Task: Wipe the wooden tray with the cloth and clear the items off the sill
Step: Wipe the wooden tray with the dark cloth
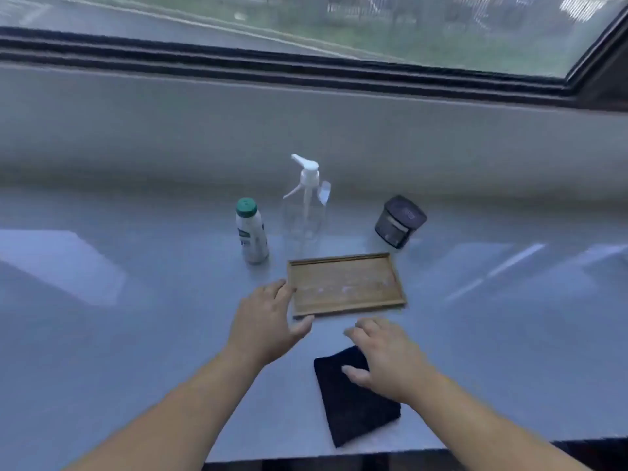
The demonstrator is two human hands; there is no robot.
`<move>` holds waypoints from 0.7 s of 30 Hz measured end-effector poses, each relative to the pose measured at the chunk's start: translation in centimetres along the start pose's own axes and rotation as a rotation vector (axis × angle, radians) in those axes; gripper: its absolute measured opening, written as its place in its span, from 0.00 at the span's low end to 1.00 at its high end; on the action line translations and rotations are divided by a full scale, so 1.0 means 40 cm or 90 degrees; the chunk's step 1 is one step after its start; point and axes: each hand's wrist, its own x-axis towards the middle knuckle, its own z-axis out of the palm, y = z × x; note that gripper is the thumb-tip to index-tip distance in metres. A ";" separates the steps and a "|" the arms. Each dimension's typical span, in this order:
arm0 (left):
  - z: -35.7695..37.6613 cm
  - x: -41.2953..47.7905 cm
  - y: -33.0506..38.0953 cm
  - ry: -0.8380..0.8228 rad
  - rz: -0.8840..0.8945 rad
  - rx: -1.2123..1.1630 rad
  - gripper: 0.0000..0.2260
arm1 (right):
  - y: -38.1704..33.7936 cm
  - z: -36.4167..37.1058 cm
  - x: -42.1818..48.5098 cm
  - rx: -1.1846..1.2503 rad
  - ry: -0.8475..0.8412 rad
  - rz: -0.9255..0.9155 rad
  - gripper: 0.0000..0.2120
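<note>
1. So we're looking down at a pale grey, glossy window sill [136, 266] with a dark-framed window [306, 62] behind it, grass and a road outside.
2. The shallow rectangular wooden tray [345, 284] sits flat on the sill in the middle, with some whitish smears on its floor.
3. Our left hand [268, 321] is spread and loose at the tray's near-left corner: fingertips by the left edge, thumb by the front edge. It looks like it's touching the rim, but the blur means we can't swear to it. It's not gripping anything.
4. Our right hand [384, 358] hovers palm-down with fingers relaxed and spread over the far end of the flat black rectangular cloth [353, 399], thumb over the fabric. Nothing is grasped; the cloth lies flat near the sill's front edge, just in front of the tray.
5. Behind the tray, left to right: a small white plastic bottle with a green cap [251, 232], a clear spray bottle with a white trigger head [306, 205], and a dark grey round jar [400, 220] tilted toward us.
6. Labels: the white bottle has a green patch with print on it and the jar has a pale strip on its side, but both are way too fuzzy to read.
</note>
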 end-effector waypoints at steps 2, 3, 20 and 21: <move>0.049 0.002 -0.012 -0.046 -0.006 0.001 0.34 | 0.001 0.072 -0.013 0.009 -0.081 -0.030 0.38; 0.074 -0.003 -0.019 -0.051 -0.004 0.008 0.34 | 0.002 0.109 -0.025 0.012 -0.100 -0.047 0.41; 0.218 0.046 -0.012 -0.015 -0.082 -0.004 0.39 | 0.071 0.082 -0.032 0.480 0.221 0.208 0.12; 0.225 0.052 -0.010 -0.005 -0.086 -0.005 0.39 | 0.095 0.050 -0.018 0.521 0.267 0.227 0.11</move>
